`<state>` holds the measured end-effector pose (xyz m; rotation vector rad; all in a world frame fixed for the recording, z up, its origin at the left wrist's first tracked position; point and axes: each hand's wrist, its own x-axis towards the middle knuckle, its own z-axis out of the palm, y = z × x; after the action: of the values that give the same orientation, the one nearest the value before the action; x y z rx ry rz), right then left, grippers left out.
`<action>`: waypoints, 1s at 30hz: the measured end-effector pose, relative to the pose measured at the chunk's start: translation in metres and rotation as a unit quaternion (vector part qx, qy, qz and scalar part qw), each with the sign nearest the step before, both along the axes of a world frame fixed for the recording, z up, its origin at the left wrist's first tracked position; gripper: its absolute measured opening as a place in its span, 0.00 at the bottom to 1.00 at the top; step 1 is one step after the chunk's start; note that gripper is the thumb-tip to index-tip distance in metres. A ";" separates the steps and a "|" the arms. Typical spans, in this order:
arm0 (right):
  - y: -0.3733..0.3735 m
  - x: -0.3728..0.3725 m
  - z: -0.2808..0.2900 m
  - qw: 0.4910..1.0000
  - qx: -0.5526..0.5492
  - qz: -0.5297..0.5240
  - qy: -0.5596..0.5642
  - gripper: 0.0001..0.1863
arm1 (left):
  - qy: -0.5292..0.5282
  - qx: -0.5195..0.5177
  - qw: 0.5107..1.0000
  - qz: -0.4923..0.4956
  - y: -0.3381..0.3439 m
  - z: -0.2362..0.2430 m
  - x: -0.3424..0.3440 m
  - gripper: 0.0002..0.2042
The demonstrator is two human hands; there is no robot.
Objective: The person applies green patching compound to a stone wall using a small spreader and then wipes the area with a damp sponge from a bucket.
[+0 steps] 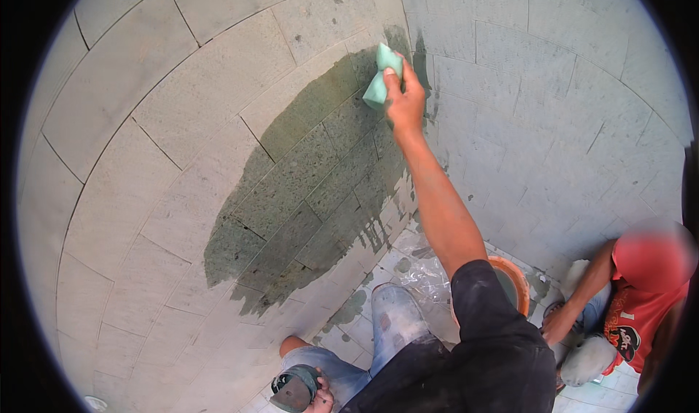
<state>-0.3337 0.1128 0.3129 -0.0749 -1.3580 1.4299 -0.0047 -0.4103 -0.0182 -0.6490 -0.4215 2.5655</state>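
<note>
My right hand (405,96) reaches up to the tiled wall near the corner. It is closed on a pale green sponge (377,89), squeezed narrow in the middle. Around and below the sponge, a large patch of wall tiles (306,187) is dark and wet, with drips along its lower edge. Low in front of me, my left hand (321,398) grips a dark, round, cup-shaped container (293,385). A grey flat piece shows at the container's mouth; I cannot tell what it is.
An orange bucket (518,275) with greyish contents stands on the floor, partly behind my right arm. Crumpled clear plastic (429,278) lies beside it. A person in red (633,318) crouches at the right. The paler wall (546,107) meets the wet one at the corner.
</note>
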 end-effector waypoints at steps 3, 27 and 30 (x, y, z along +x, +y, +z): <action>0.082 -0.058 0.041 0.995 0.028 -0.089 -0.022 0.21 | 0.048 -0.058 0.996 -0.037 0.017 0.018 -0.005 0.26; -0.093 0.181 -0.167 0.694 -0.414 0.587 -0.055 0.34 | 0.113 -0.079 0.986 -0.092 0.062 0.036 -0.033 0.27; -0.033 0.246 -0.231 0.680 -0.520 0.514 -0.055 0.35 | 0.095 -0.062 0.987 -0.117 0.071 0.022 -0.043 0.29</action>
<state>-0.0876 0.0793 0.0815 -0.1440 -0.3801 3.0824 -0.0480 -0.3396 0.0033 -0.4593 -0.1146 2.4121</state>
